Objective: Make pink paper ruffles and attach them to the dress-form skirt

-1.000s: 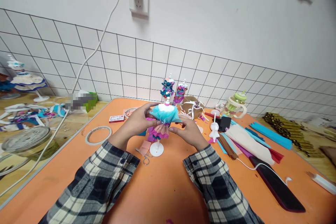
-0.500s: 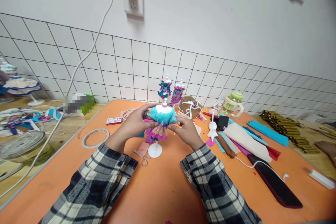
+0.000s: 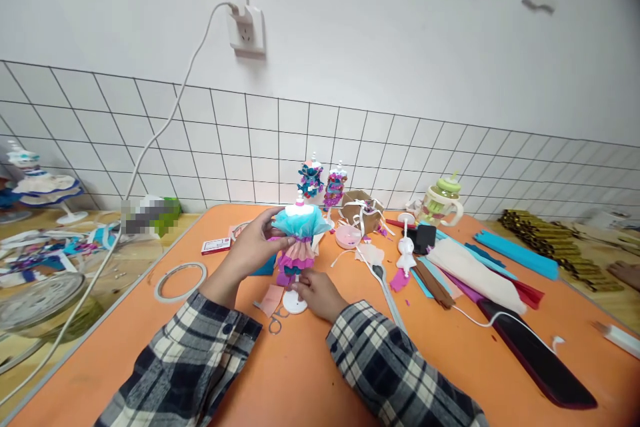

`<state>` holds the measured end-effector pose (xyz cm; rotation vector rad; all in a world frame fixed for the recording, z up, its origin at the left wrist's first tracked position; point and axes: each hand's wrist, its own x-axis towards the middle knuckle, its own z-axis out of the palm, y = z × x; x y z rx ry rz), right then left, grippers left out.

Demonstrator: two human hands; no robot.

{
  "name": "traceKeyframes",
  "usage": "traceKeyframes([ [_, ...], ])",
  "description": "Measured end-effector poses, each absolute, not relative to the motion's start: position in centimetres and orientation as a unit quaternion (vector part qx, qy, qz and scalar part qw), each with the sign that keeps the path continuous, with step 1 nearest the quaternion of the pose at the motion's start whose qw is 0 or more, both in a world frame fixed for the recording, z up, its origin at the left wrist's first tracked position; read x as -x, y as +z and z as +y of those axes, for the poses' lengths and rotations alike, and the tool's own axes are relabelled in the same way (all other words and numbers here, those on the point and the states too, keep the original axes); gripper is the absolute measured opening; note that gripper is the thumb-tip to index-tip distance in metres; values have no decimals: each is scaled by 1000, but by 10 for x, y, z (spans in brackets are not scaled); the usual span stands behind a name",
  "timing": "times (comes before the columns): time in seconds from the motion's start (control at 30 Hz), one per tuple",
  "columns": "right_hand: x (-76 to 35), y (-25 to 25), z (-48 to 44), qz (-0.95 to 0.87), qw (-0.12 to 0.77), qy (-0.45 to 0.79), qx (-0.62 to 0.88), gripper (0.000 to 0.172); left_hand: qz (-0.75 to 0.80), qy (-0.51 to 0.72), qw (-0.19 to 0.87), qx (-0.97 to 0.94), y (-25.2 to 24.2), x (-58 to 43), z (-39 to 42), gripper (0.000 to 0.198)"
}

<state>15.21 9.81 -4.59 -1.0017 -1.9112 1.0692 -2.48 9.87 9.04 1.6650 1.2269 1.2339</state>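
Observation:
A miniature dress form [image 3: 301, 221] stands on the orange table, dressed in a turquoise crepe-paper ruffle above pink and magenta pleated layers. From its left side, my left hand [image 3: 254, 247] grips it at the waist, thumb across the front. My right hand [image 3: 320, 293] is lower, its fingers closed around the thin pole of the stand just above the round white base [image 3: 295, 303]. The pole is partly hidden by those fingers. Just left of the base lie small scissors [image 3: 276, 323] and a pink paper scrap [image 3: 271, 300].
Behind stand two decorated forms [image 3: 311, 177]. A bare white form [image 3: 406, 253], crepe-paper strips [image 3: 475, 273], a long black-and-purple object [image 3: 540, 357], and a lidded cup [image 3: 443, 203] are on the right. A tape roll [image 3: 157, 282] and a small box [image 3: 216, 245] lie left.
My right hand has left the ruffle's right side and moved down to the stand's pole. My left hand stays on the dress form. The view has shifted slightly.

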Motion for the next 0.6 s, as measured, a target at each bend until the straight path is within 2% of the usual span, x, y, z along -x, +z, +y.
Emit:
traceKeyframes([
  [0.27,-178,-39,120,-731,351,322,488,24,484,448,342,-669,90,28,98,81],
  [0.47,-187,-40,132,-735,347,286,507,22,510,413,285,-699,56,17,99,43],
  [0.6,-190,-38,129,-742,352,263,506,24,524,449,221,-690,22,0,97,33],
])
